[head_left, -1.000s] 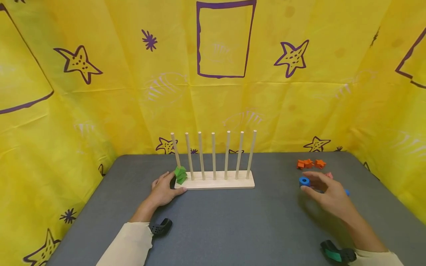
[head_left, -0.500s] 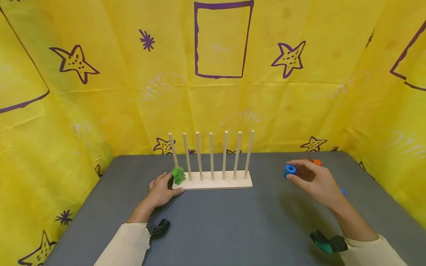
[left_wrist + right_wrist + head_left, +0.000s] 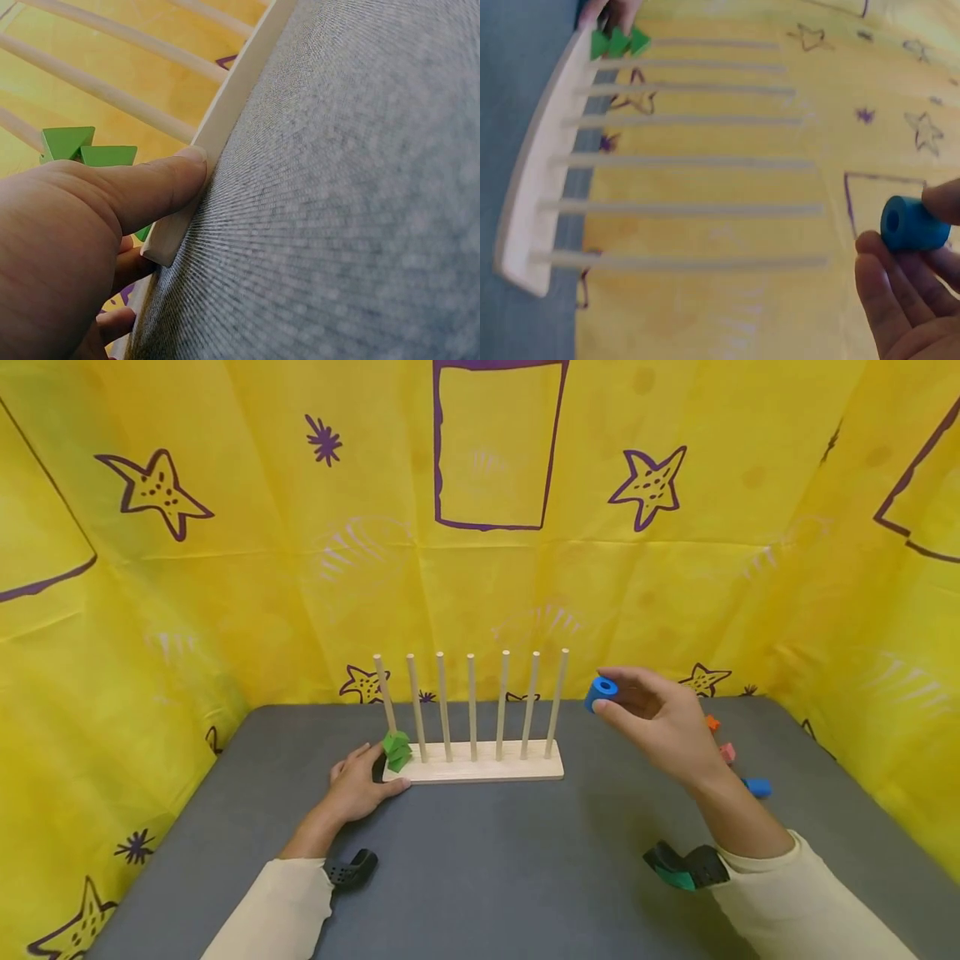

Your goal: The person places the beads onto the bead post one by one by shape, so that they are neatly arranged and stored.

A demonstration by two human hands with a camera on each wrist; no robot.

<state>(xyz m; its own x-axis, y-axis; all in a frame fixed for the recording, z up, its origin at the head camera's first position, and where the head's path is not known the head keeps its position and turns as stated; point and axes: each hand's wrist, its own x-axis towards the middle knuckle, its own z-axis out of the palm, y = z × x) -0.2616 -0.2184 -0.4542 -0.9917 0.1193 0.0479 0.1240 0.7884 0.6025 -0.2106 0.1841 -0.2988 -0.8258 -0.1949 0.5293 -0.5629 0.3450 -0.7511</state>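
Observation:
In the head view, a pale wooden peg rack [image 3: 480, 771] with a row of several upright pegs stands on the grey table. Green triangular blocks [image 3: 397, 752] are stacked low on its leftmost peg. My left hand [image 3: 356, 789] grips the left end of the base. In the left wrist view its thumb [image 3: 169, 180] presses the front edge, with other fingers round behind. Held up in the air, just right of the rightmost peg, my right hand [image 3: 663, 727] pinches a blue cylindrical bead [image 3: 915, 225] between thumb and fingers. The bead's hole shows at one end.
Right of the rack, partly behind my right forearm, lie a blue cylindrical bead [image 3: 757, 787], a pink block [image 3: 727, 753] and an orange block [image 3: 712, 722]. A yellow patterned cloth [image 3: 495, 585] hangs behind the table and along both sides.
My right hand has lifted the blue bead from near the loose pieces and carried it left and up towards the rack. The left hand has stayed on the base.

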